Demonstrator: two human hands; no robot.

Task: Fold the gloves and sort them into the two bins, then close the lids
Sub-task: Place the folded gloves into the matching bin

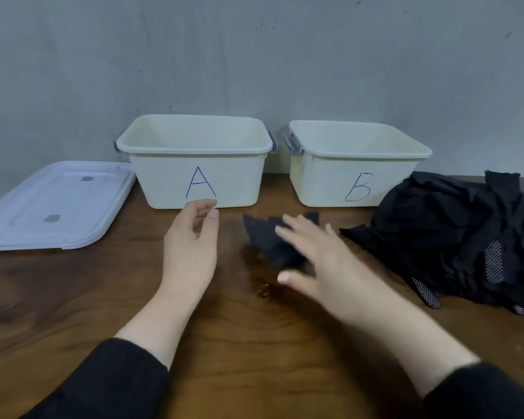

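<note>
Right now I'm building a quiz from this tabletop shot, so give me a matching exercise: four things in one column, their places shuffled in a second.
Things:
1. bin A
2. bin B
3. lid
4. glove pile

Places:
a. far right of the table
b. flat at far left
c. behind the left hand
d. between bin A and the pile

Pairs: 1-c, 2-d, 3-b, 4-a
</note>
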